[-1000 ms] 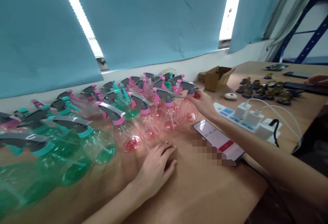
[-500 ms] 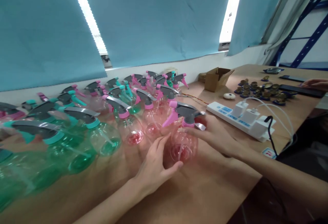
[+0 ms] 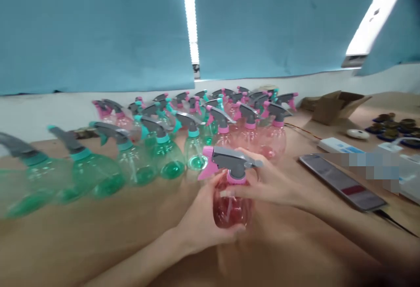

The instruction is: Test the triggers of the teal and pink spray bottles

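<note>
A pink spray bottle [image 3: 231, 210] with a grey and pink trigger head [image 3: 229, 162] stands upright in front of me on the wooden table [image 3: 98, 234]. My left hand [image 3: 203, 221] wraps round its clear pink body from the left. My right hand [image 3: 265, 184] grips the bottle's neck just under the trigger head, fingers curled. Behind them stand several more spray bottles, green ones [image 3: 164, 155] to the left and pink ones [image 3: 259, 134] to the right.
A phone [image 3: 341, 182] lies screen up to the right of my hands, with a cable at its near end. Farther right are a white power strip [image 3: 341, 146], a cardboard box [image 3: 331, 105], a small white disc [image 3: 357, 134] and several dark round caps [image 3: 393, 127]. Blue blinds hang behind.
My right hand took a pink bottle from the row and brought it toward me. My left hand rose from the table and closed round its body. My view swung left.
</note>
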A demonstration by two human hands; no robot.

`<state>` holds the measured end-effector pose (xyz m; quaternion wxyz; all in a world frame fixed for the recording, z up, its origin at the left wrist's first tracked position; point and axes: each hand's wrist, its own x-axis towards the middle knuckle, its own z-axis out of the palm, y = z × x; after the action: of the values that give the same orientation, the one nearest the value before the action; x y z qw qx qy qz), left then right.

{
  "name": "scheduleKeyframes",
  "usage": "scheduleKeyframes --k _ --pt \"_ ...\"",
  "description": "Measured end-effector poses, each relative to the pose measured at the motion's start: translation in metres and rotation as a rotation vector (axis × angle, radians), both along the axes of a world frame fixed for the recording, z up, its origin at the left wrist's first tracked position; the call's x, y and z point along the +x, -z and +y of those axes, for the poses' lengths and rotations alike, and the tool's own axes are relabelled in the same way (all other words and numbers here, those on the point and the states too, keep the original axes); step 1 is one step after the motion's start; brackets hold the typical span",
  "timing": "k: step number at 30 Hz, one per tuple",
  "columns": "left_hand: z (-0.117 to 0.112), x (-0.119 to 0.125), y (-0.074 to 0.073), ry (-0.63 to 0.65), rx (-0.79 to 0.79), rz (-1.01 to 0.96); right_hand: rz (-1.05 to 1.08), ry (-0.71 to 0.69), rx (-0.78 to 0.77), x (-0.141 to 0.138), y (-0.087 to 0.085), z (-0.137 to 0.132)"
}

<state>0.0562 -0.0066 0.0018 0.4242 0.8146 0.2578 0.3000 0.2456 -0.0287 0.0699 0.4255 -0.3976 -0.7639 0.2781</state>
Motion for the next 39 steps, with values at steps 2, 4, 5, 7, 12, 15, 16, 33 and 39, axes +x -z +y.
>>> scheduleKeyframes --k 2,4,5,7,12,15,16,33,39 --pt "-0.002 -0.020 -0.004 0.032 -0.030 0.022 0.021 -0.106 -0.045 -0.017 0.001 0.008" --pt "-0.003 -0.037 -0.008 0.028 -0.006 0.089 0.024 -0.184 -0.095 -0.033 0.000 0.014" --pt "-0.003 -0.044 -0.010 0.021 0.016 0.127 0.027 -0.221 -0.120 -0.041 0.000 0.015" --pt "-0.003 -0.054 -0.013 0.018 0.069 0.179 0.058 -0.300 -0.173 -0.055 -0.002 0.016" --pt "-0.003 -0.059 -0.015 0.022 0.186 0.168 0.153 -0.290 -0.218 -0.067 -0.003 0.017" --pt "-0.003 -0.060 -0.008 -0.057 0.253 0.274 0.151 -0.122 -0.160 -0.059 -0.001 0.020" --pt "-0.003 -0.061 -0.005 -0.084 0.290 0.332 0.155 -0.069 -0.154 -0.055 0.000 0.021" --pt "0.001 -0.060 0.010 -0.191 0.598 0.569 0.123 0.179 -0.135 -0.022 0.004 0.033" --pt "0.001 -0.060 0.012 -0.205 0.607 0.550 0.082 0.172 -0.113 -0.023 0.002 0.032"
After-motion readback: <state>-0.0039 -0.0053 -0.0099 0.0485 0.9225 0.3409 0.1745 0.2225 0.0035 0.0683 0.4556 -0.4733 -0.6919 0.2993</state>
